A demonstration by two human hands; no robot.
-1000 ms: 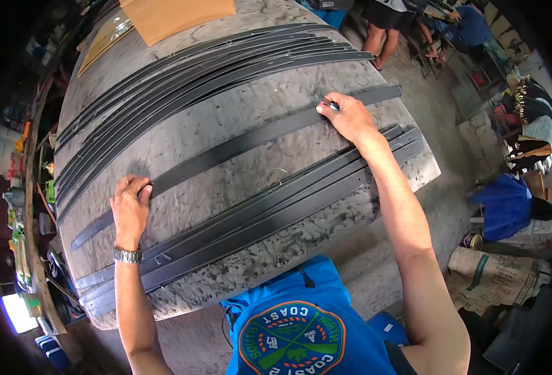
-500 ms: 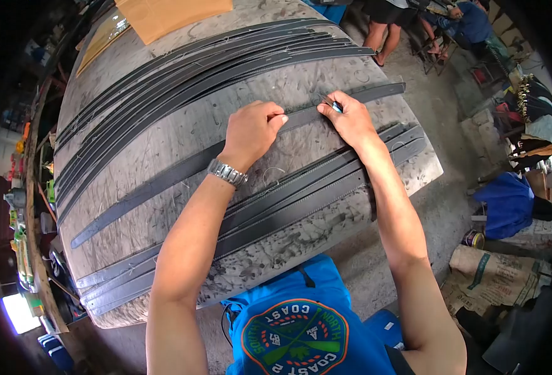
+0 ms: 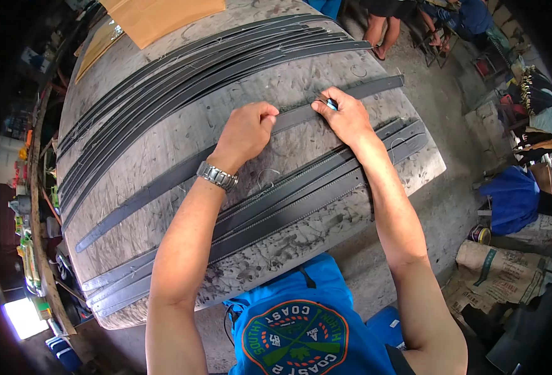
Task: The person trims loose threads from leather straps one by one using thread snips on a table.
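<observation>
Head view: my right hand (image 3: 347, 119) pinches a small pointed tool (image 3: 332, 104); my left hand (image 3: 244, 132) pinches something I can't discern. Slipping could scratch the dark strip (image 3: 154, 188).

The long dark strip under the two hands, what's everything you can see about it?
The strip is long, narrow and dark grey, maybe leather. It lies stretched out on a smudged table, slanting up the picture to the right, between two groups of similar strips. The left hand and right hand cover bits of it; exactly where they touch it, I can't tell.
</observation>
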